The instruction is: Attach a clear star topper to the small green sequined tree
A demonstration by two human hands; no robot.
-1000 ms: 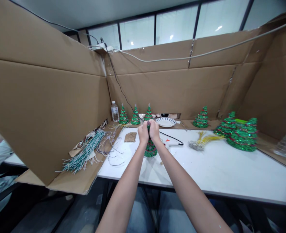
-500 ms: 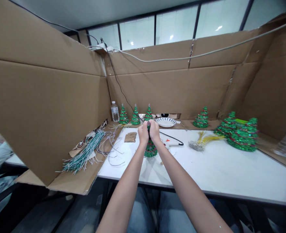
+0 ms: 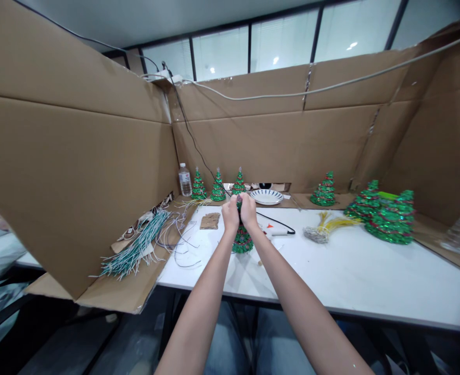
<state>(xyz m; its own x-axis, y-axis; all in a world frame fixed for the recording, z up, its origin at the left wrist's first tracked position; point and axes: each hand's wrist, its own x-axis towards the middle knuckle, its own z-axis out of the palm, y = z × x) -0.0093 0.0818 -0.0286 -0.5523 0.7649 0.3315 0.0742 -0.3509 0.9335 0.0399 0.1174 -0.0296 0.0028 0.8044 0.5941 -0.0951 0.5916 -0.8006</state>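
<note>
A small green tinsel tree with red trim (image 3: 242,240) stands upright on the white table (image 3: 331,271), straight ahead of me. My left hand (image 3: 230,214) and my right hand (image 3: 248,210) are both closed around its top, pressed together, hiding the tip. Just right of the tree lies a white glue gun (image 3: 273,230) with a black cord. A brown card piece (image 3: 209,221) lies to its left.
Cardboard walls enclose the table on three sides. Three small trees (image 3: 218,185), a water bottle (image 3: 184,179) and a white plate (image 3: 266,196) stand at the back. More trees (image 3: 388,217) sit at right, a yellow wire bundle (image 3: 327,227) nearby. Green-white wires (image 3: 134,249) lie at left.
Both hands stay closed on the tree top. At the far left edge, another person's light sleeve has shifted slightly.
</note>
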